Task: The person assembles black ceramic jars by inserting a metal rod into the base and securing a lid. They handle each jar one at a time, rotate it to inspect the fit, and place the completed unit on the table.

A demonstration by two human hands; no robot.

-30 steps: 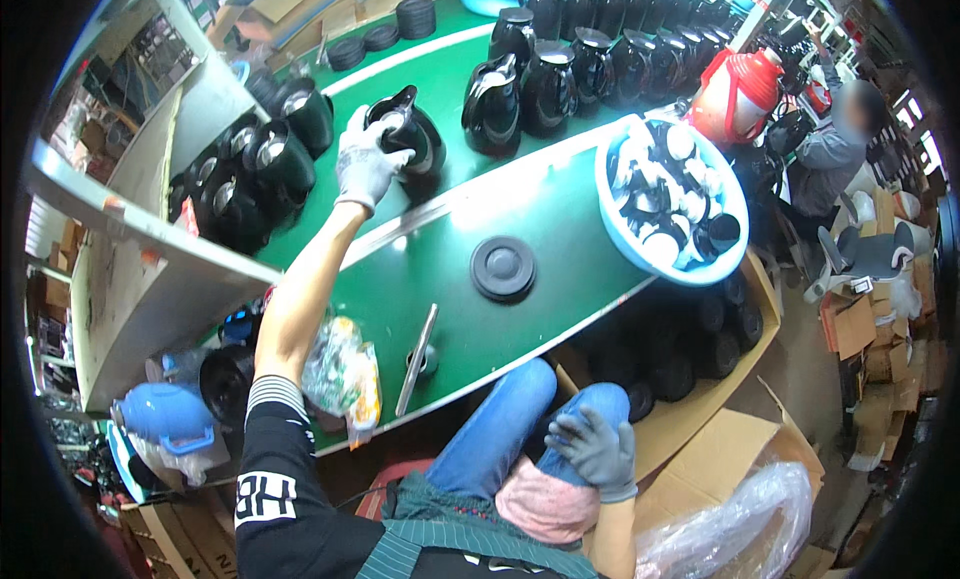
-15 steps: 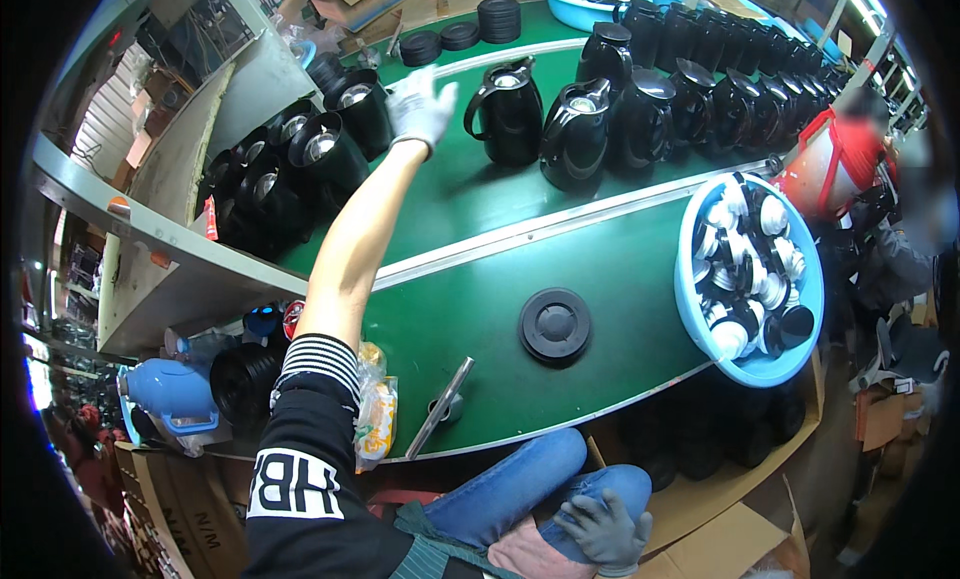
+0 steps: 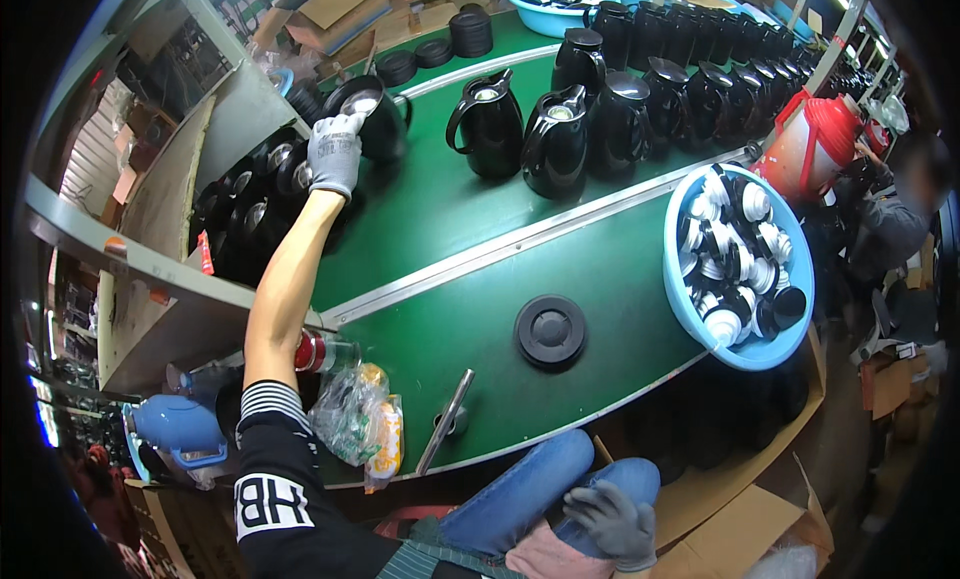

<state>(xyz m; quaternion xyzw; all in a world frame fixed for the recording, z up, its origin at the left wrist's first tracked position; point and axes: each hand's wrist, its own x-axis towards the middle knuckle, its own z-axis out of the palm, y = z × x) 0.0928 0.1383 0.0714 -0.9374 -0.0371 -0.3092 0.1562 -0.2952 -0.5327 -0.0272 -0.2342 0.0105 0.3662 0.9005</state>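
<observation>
My left hand (image 3: 335, 157), in a grey glove, reaches over the far left of the green table. Its fingers close on the near rim of a black jug (image 3: 382, 127), whose mouth shows a silvery inside and whose handle points right. Crowded left of that hand stand several more black jugs (image 3: 258, 214) without lids. To the right are a lidless black jug with a spout (image 3: 492, 129) and another like it (image 3: 556, 149). My right hand (image 3: 612, 524), gloved too, rests on my knee with fingers loosely spread and nothing in it.
A round black base (image 3: 550, 332) lies on the near green table (image 3: 610, 269). A blue basin (image 3: 672, 289) of white-and-black stoppers stands right. A metal rod (image 3: 445, 419) and plastic bags (image 3: 350, 409) sit near the front edge. Rows of jugs (image 3: 690, 99) extend far right.
My left hand has moved left and nearer, from open above the table onto the black jug's rim. That jug now leans, its handle showing. My right hand stays on the knee.
</observation>
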